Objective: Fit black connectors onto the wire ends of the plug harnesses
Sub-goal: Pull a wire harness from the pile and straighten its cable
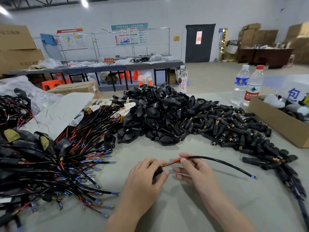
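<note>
My left hand [147, 174] grips a black connector [158, 173] low on the table, with red and black wires running out of its top. My right hand [192, 168] pinches those wires where they enter the black cable [222, 163] of one plug harness. The cable arcs right and ends in a blue-sleeved terminal [254, 177] lying on the table. A heap of small black connectors with brass ends [234, 131] lies just beyond my right hand. Larger black plug shells [153, 113] are piled in the middle.
A tangle of red and black harnesses [55, 164] covers the left of the table. A cardboard box [280, 121] sits at the right edge, two water bottles [247, 86] behind it. More finished pieces [289, 173] trail down the right side.
</note>
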`<action>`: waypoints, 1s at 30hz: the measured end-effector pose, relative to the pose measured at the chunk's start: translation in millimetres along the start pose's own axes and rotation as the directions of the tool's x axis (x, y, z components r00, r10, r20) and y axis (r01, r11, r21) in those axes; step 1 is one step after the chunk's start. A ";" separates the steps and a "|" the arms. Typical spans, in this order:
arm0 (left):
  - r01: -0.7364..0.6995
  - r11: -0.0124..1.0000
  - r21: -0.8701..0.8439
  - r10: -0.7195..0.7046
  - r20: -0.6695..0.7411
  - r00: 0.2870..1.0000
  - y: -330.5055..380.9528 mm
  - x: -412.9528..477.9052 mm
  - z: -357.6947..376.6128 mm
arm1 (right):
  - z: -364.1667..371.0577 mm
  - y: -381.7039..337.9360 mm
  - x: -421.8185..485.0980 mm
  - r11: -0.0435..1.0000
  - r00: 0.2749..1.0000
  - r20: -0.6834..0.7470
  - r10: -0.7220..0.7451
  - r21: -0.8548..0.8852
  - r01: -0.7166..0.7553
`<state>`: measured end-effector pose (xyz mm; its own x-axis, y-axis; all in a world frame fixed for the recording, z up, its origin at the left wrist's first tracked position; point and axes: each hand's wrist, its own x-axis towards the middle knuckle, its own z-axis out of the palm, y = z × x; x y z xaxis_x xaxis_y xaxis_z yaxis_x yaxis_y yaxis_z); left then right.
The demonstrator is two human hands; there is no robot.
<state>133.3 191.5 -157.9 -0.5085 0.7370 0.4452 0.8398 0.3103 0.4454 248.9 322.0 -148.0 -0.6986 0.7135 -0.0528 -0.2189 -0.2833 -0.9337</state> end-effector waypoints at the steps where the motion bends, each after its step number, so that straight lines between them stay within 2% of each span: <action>1: -0.020 1.000 0.002 0.019 0.011 1.000 -0.6 -0.1 0.1 | -0.4 -0.7 0.5 1.000 1.000 0.006 -0.004 0.010 0.004; 6: -0.019 1.000 0.007 0.019 -0.041 0.999 -0.8 0.4 0.5 | -2.3 -2.9 4.5 0.998 1.000 -0.004 0.031 0.055 -0.031; 8: 0.015 1.000 0.021 -0.013 -0.072 0.997 -3.4 0.0 -0.1 | -5.0 -3.4 9.4 0.989 0.996 -0.060 0.063 0.141 -0.054; 12: 0.139 0.988 0.069 -0.129 -0.134 0.983 -10.8 0.6 -3.5 | -18.5 -7.5 15.9 0.947 0.969 -0.239 0.059 0.319 0.021; 16: 0.176 0.968 0.180 -0.140 -0.197 0.970 -12.7 -1.3 -5.0 | -29.0 -12.5 14.9 0.928 0.947 -0.318 0.050 0.365 0.073; 19: 0.143 0.971 0.189 -0.095 -0.243 0.965 -8.7 -1.4 -3.7 | -28.1 -13.4 13.0 0.956 0.962 -0.274 0.018 0.286 0.064; 21: 0.055 0.983 0.174 -0.011 -0.242 0.970 -2.4 0.6 -1.5 | -23.7 -12.2 11.4 0.973 0.981 -0.195 0.006 0.228 0.039; 24: -0.098 0.974 0.204 0.137 -0.189 0.972 5.2 2.5 5.6 | -15.0 -9.5 7.7 0.990 0.999 -0.042 0.007 0.142 -0.001; 26: -0.139 0.968 0.209 0.174 -0.155 0.973 5.4 2.5 7.8 | -11.2 -8.5 6.1 0.994 1.000 0.009 0.009 0.109 -0.010; 30: -0.130 0.976 0.176 0.162 -0.184 0.970 4.4 2.4 5.7 | -13.4 -9.2 9.7 0.996 0.997 -0.073 0.007 0.085 -0.001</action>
<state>136.8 198.1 -159.3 -0.3919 0.6546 0.6464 0.9189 0.3129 0.2402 253.3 340.0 -144.6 -0.6487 0.7563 -0.0849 -0.2757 -0.3376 -0.9000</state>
